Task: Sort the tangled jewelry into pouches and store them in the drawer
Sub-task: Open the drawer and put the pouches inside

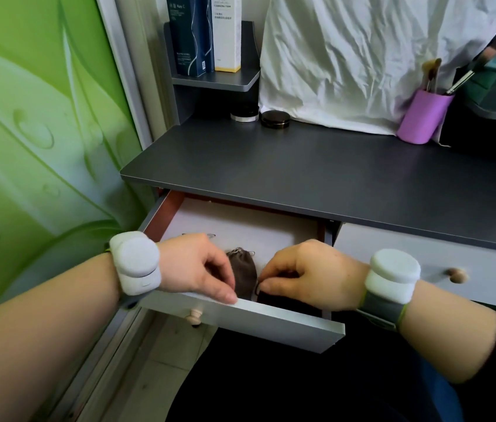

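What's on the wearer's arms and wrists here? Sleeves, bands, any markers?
Both forearms are bare, no sleeves. Each wrist carries a white, rounded foam-like puck: the left wrist puck sits on a band mostly hidden from view, the right wrist puck on a grey strap with green edging. No cables or printed markings visible.

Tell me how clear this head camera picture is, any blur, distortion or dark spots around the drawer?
Head view: wide-angle bending curves the desk edge; left hand and right hand look slightly soft; grey pouch readable in the open drawer; a second dark item under the right hand is lost in shadow.
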Tool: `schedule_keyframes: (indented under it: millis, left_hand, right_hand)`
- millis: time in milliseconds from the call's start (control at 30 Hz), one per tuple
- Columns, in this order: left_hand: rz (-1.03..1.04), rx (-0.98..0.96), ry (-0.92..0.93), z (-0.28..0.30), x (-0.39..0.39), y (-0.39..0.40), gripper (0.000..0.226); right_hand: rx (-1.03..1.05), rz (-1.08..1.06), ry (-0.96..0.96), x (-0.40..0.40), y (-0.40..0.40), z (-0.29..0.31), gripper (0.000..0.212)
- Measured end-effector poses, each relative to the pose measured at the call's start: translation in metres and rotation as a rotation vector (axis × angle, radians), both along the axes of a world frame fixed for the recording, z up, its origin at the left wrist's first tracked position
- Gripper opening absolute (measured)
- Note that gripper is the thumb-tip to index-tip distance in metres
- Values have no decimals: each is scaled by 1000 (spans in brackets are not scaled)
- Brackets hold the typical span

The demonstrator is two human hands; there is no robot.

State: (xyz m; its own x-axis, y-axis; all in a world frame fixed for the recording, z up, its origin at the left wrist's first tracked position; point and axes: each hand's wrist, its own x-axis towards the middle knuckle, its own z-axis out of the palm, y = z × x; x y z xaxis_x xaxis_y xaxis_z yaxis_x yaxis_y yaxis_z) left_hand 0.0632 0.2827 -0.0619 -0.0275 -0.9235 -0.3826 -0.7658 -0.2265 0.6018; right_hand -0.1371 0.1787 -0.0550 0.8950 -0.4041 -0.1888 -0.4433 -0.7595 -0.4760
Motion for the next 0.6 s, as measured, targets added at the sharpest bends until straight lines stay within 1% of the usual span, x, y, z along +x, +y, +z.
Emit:
schedule_keyframes:
  millis: [67,167,267,333,500,600]
  left_hand:
    - [-4,39,20,0,3,11,32]
    - [0,-6,-46,-1,5,16,24]
    - [-22,-85,-101,2,3,18,17]
    - [-42,-106,-115,5,3,16,16]
    - [-58,-152,-167,15,8,4,13]
    - [-56,-169,-169,15,9,1,15]
  right_hand:
    - [17,55,23,-1,8,0,22]
    - [-17,93,47,-1,15,-4,25]
    - [-64,93,11,-1,18,-5,20]
    - [-82,87,-16,0,18,-4,18]
    - [-83,41,-39,3,5,5,21]
    - [-95,51,-40,5,2,5,20]
